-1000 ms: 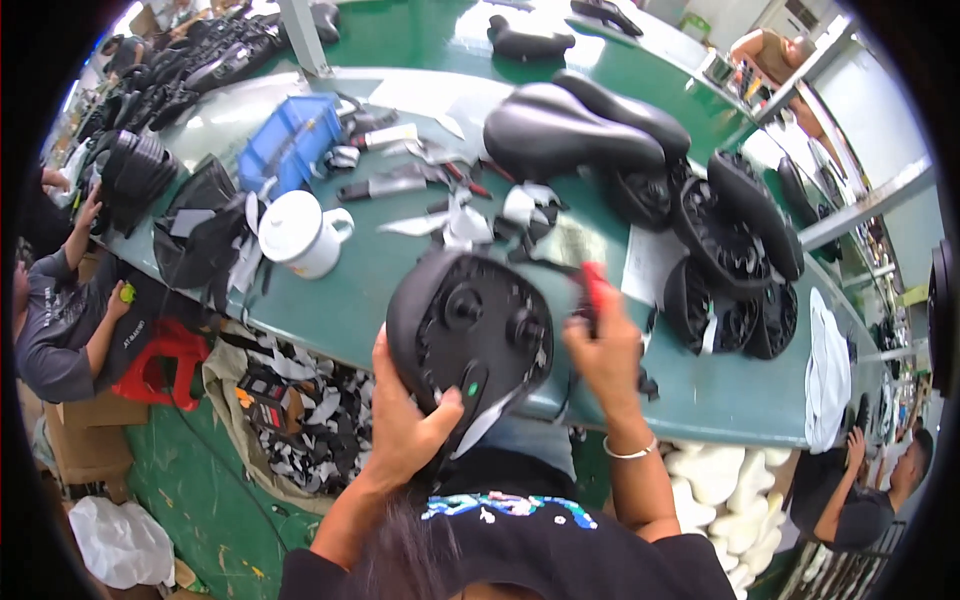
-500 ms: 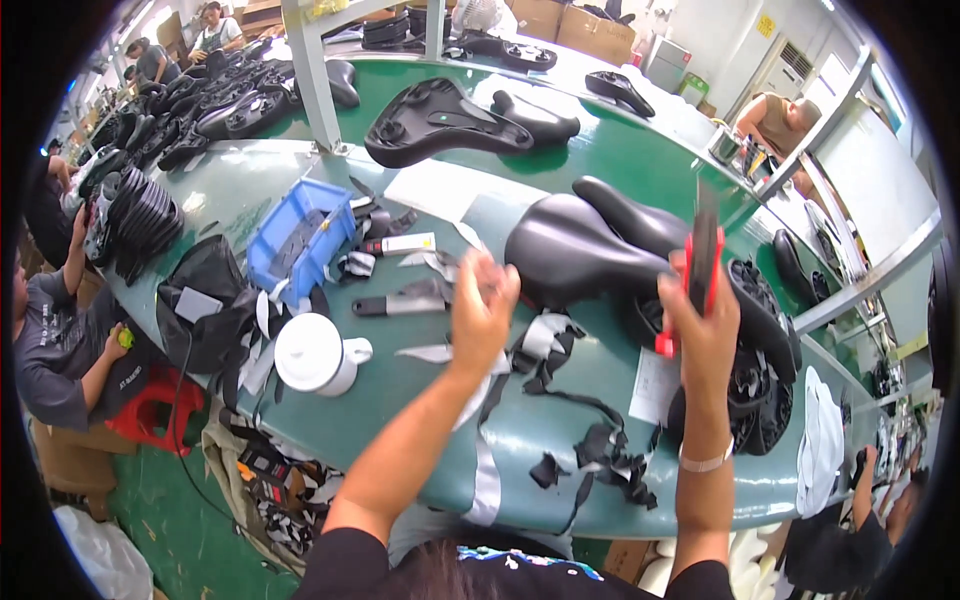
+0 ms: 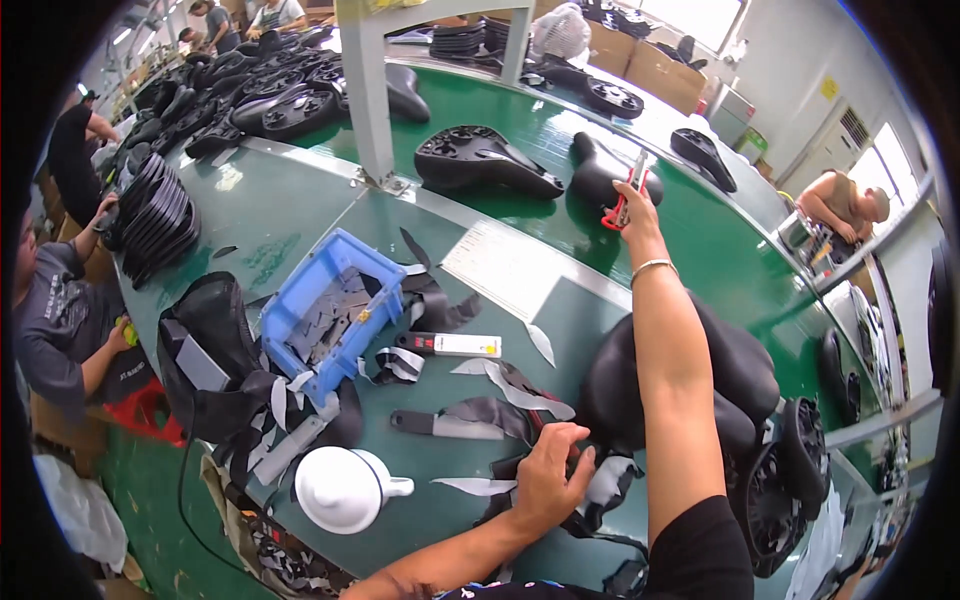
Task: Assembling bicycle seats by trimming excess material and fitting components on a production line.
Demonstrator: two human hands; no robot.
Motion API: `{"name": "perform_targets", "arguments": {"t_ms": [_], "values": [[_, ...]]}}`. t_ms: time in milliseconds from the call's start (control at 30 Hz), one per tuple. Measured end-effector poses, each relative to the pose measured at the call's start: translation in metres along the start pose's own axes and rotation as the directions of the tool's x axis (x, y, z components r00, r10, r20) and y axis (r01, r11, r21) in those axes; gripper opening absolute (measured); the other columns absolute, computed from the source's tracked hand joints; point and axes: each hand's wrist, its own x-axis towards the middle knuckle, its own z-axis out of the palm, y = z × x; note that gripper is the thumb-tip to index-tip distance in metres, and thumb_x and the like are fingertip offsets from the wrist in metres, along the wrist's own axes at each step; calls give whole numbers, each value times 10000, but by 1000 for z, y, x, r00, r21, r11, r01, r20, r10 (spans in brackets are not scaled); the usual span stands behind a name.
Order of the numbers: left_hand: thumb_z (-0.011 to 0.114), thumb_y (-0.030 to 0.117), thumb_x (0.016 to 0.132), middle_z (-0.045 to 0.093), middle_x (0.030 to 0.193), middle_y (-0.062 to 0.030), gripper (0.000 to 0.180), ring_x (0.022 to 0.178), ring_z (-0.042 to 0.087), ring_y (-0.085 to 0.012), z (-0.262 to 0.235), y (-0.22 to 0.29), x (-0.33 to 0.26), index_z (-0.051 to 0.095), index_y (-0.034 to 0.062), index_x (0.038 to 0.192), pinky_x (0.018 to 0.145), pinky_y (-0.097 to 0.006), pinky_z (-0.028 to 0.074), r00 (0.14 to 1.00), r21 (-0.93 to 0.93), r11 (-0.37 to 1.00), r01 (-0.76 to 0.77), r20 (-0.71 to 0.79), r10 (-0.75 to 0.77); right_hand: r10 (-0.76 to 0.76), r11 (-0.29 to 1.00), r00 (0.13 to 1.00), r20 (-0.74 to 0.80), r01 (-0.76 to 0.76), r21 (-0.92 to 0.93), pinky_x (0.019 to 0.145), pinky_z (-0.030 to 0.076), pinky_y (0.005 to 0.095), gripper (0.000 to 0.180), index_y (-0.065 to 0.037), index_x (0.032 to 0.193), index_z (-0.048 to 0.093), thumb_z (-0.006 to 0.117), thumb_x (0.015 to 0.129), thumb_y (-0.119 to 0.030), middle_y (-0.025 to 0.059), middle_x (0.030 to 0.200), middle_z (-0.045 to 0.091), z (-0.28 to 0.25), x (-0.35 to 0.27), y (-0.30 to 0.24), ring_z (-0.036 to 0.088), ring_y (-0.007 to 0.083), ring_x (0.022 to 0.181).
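My right hand (image 3: pixel 640 207) is stretched far over the green belt, closed round a red-handled tool (image 3: pixel 619 212) with a metal end pointing up. Just beside the tool is a black bicycle saddle (image 3: pixel 597 178); whether they touch I cannot tell. A second saddle (image 3: pixel 480 165) lies to its left, its ribbed underside partly showing. My left hand (image 3: pixel 548 478) hovers low over the table, fingers loosely curled, thumb apart, with nothing visible in it. Around it lie black and grey strips (image 3: pixel 605 490) and a pale pointed strip (image 3: pixel 475 486). My right forearm partly hides a pile of saddles (image 3: pixel 725 380).
A blue bin (image 3: pixel 330 310) holds dark scraps. Near it stand a white lidded mug (image 3: pixel 345 488) and a black bag (image 3: pixel 205 345). A paper sheet (image 3: pixel 505 270) and a black-handled blade (image 3: pixel 420 422) lie on the table. A metal post (image 3: pixel 368 110) rises beside the belt. Several people work around.
My right hand has reached forward and left with the red-handled tool, out to the saddle on the belt. My left hand has dropped lower toward the strips. The view has shifted.
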Motion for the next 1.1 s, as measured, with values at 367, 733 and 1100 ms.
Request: {"name": "perform_targets", "arguments": {"t_ms": [367,733,1100], "values": [[549,263,944,544,899,-67,250,651,534,-133,-5,-19,6,520,27,1023,596,-242,427,988,-369,917,151,42,-146,-47,805,813,580,374,-460,427,392,199,236,-74,1002,594,676,811,-187,-22,764,528,-44,-301,-142,452,48,518],[703,287,836,583,1001,-73,501,858,607,-156,-91,38,-43,481,3,1184,759,-290,525,694,-346,610,713,474,-542,170,390,446,879,789,-475,613,504,343,311,-130,970,659,691,662,-95,59,943,549,-204,-556,-56,577,223,835],[685,315,790,602,985,-87,518,850,578,-137,-78,88,-51,528,-14,1158,768,-278,476,780,67,872,485,417,-466,-137,128,582,802,813,-568,556,465,313,519,-154,1278,556,696,779,-119,79,818,608,-239,-540,-70,569,219,627]]}}
